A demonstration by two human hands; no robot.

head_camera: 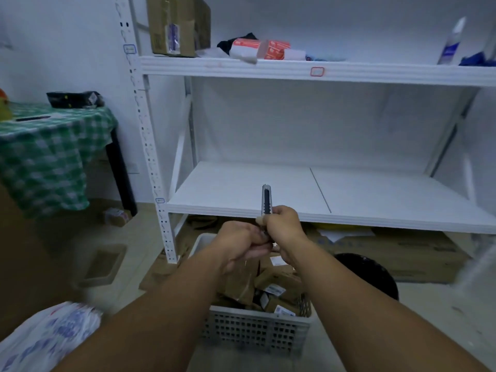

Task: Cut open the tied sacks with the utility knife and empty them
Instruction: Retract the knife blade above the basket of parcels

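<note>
One upright grey-black utility knife (266, 200)

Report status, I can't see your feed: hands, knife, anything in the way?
Both hands on utility knife, right hand gripping, left hand at its base. Knife upright. Basket of boxes below.

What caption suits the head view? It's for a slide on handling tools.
Both hands hold a utility knife upright above a basket of small boxes.

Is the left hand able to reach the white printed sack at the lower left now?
Probably yes, but not at once. The left hand is closed on the lower end of the utility knife, together with the right hand. Nothing lies between it and the sack.
</note>
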